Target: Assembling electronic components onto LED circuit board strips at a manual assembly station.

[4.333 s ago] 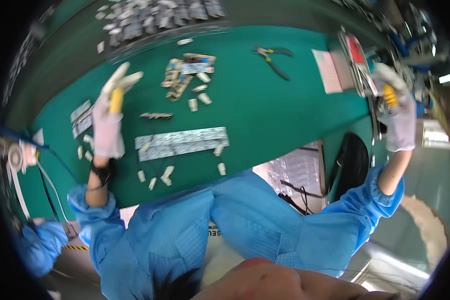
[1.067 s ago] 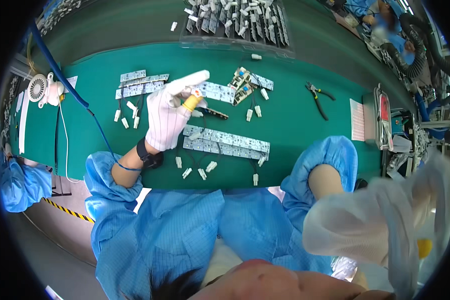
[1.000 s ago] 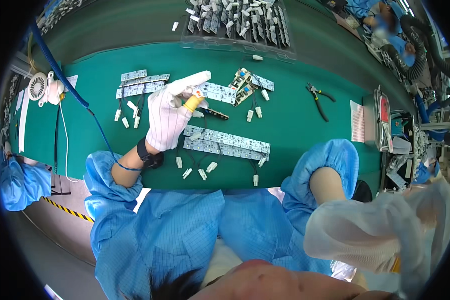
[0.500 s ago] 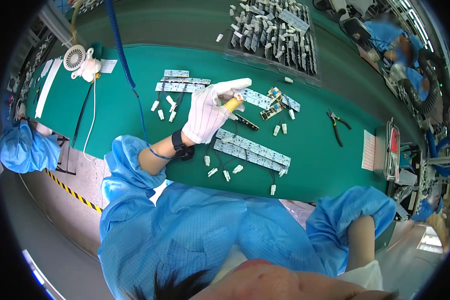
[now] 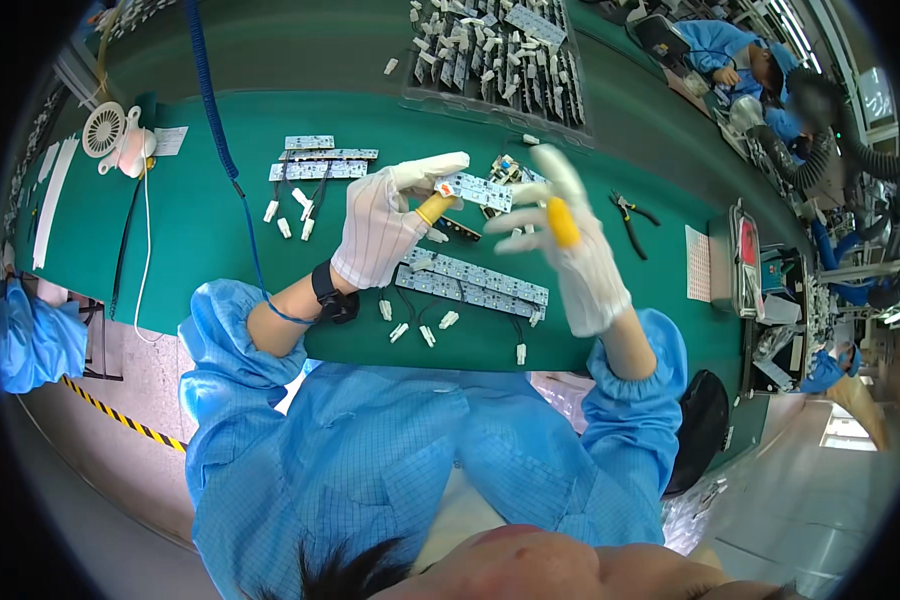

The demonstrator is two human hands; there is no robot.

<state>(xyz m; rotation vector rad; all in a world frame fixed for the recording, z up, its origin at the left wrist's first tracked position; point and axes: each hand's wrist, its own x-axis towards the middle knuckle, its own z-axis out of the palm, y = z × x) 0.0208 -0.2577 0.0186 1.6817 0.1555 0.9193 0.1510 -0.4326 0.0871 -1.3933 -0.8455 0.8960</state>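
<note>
My left hand (image 5: 382, 222), in a white striped glove with a yellow finger cot, pinches one end of a white LED circuit board (image 5: 482, 191), a small red-and-white mark by the thumb. Just right of that board is my right hand (image 5: 578, 262), gloved, with a yellow finger cot, its fingers spread and nothing in them. Partly behind it are small component boards (image 5: 507, 168). Below my hands lie two long LED strips (image 5: 475, 282) with wires and white connectors (image 5: 427, 336). More LED boards (image 5: 320, 170) rest to the left of my left hand.
A clear tray (image 5: 495, 112) packed with wired boards stands at the far side. Side cutters (image 5: 630, 222) lie right of my right hand. A white fan (image 5: 120, 138) stands at left. A blue coiled cord (image 5: 210, 110) runs to my left wrist's black strap (image 5: 332, 292). Co-workers sit nearby.
My right hand has come up from near my body at the lower right to beside the held LED board. My left hand still grips the board; the whole view has shifted somewhat.
</note>
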